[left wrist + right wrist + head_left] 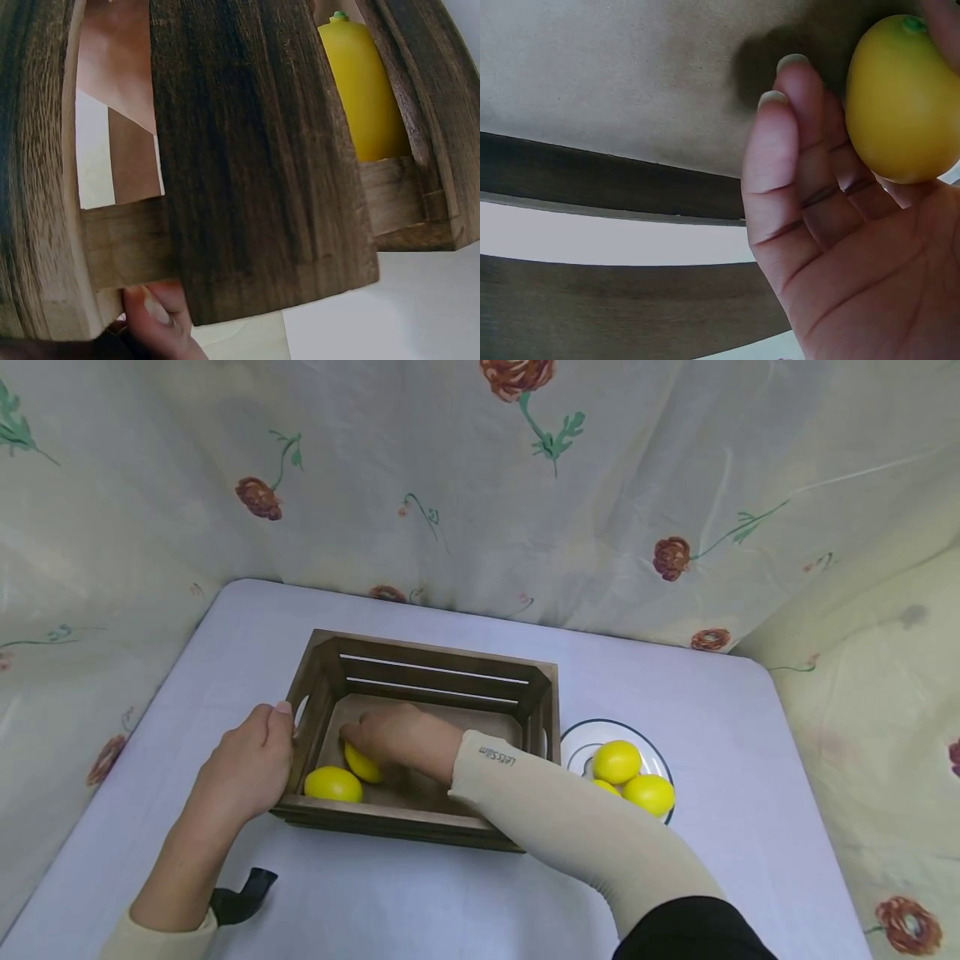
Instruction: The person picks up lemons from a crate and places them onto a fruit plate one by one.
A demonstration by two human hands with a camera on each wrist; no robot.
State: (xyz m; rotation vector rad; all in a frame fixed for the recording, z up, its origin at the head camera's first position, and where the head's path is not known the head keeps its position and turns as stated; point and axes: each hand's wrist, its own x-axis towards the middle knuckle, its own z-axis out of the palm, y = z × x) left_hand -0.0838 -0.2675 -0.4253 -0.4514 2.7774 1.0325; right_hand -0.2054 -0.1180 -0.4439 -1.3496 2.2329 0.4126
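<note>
A dark wooden slatted crate (442, 660) stands in the middle of the table. My left hand (243, 768) grips its left end wall beside the handle cut-out; in the left wrist view a fingertip (154, 315) shows under the crate's slats (247, 150). My right hand (390, 735) reaches inside the crate and holds a yellow lemon (362, 764) low over the floor. The right wrist view shows that lemon (900, 97) lying against my fingers (795, 150). A second lemon (333, 784) lies in the crate's front left corner and shows through the slats (360, 90).
A white plate (577, 739) with three lemons (617, 761) sits just right of the crate. A black strap (243, 897) lies by my left wrist. The pale table (750, 760) is ringed by a flowered curtain (450, 485) at the back and sides.
</note>
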